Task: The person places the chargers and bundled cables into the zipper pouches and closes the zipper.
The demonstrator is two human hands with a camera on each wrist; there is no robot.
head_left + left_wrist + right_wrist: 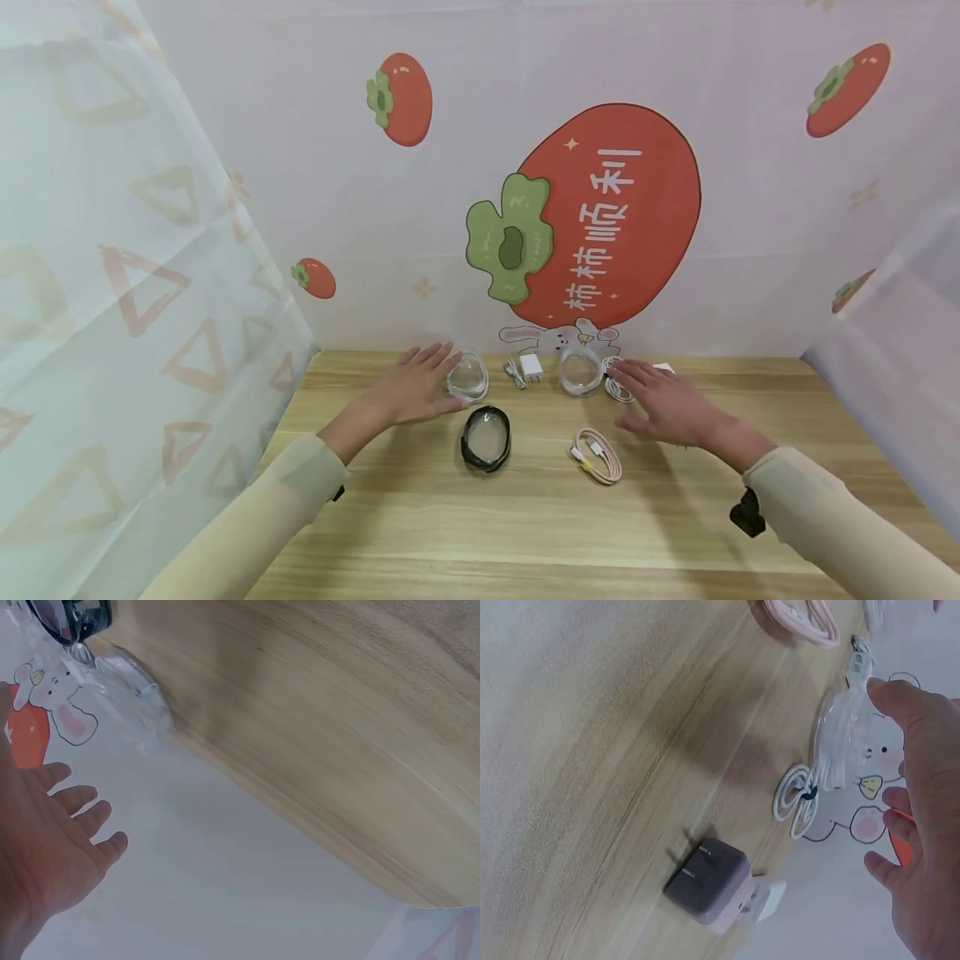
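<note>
My left hand point(417, 390) hovers with fingers spread beside a clear plastic-wrapped coil point(480, 390), holding nothing. It appears empty in the left wrist view too, near the clear wrapping point(146, 694). A black coil point(467, 454) lies in front of that hand. My right hand point(671, 407), fingers extended and holding nothing, is above the table by a white coiled cable point(613, 385). In the right wrist view, a purple-grey two-prong charger point(716, 874) lies below that hand. A pink coiled cable point(612, 467) rests in front of the right hand.
Between the hands, at the table's back, are a white plug charger point(531, 367), a short white cable point(514, 373) and another clear-wrapped coil point(564, 379). A white block point(771, 900) sits behind the purple-grey charger. Printed cloth point(420, 208) walls the wooden table point(525, 533).
</note>
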